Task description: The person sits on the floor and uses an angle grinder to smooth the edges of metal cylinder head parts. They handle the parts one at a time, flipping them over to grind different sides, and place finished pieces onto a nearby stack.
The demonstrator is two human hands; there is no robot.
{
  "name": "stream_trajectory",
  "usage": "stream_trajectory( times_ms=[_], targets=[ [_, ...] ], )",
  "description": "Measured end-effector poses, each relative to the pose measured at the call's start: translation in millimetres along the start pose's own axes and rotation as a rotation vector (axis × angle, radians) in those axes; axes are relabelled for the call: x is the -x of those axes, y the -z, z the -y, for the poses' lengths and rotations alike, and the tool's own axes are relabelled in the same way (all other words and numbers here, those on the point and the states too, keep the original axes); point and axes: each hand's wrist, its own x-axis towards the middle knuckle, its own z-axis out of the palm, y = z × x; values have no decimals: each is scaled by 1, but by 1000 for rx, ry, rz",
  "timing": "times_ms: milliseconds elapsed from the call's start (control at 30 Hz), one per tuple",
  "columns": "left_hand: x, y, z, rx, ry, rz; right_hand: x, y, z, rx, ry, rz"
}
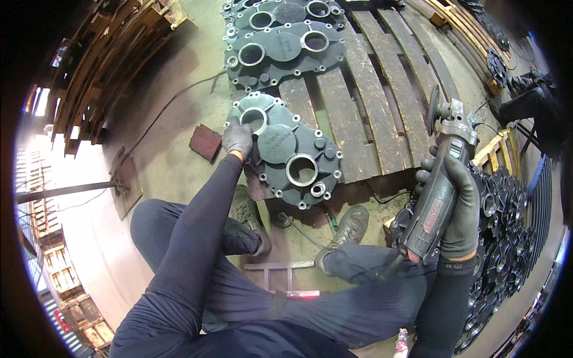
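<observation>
My right hand (461, 209), in a grey glove, is wrapped round the body of an angle grinder (434, 200). The grinder stands nearly upright, its disc (434, 110) at the top, apart from any casting. My left hand (238, 138), gloved too, grips the left edge of a dark grey cast metal cover (277, 145) beside one of its large round holes. Bare metal shows round the holes and bolt bosses. This cover lies at an angle on the near end of a wooden pallet (346, 119). My left fingertips are partly hidden.
More cast covers (283, 51) lie at the pallet's far left. Many others are stacked at the right (501, 227). A dark red abrasive pad (205, 143) and a cable (158, 107) lie on the floor. Wooden pallets (107, 65) stand at the far left. Another person (528, 104) is at the right.
</observation>
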Motion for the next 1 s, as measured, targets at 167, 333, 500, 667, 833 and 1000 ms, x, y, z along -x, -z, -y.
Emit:
stream_trajectory(
  times_ms=[167, 333, 500, 667, 833, 1000],
  targets=[
    [-4, -19, -29, 43, -131, 25, 0, -3, 1, 21, -18, 5],
    [-16, -24, -43, -5, -180, 104, -1, -2, -3, 62, 15, -38],
    [13, -6, -60, -41, -282, -26, -2, -3, -5, 37, -7, -64],
    [111, -6, -114, 149, -687, 100, 0, 11, 1, 23, -80, 89],
    [177, -3, -103, -167, -692, 48, 9, -4, -1, 44, -5, 110],
    [198, 7, -76, -77, -184, 392, 9, -1, -4, 56, -4, 137]
  ],
)
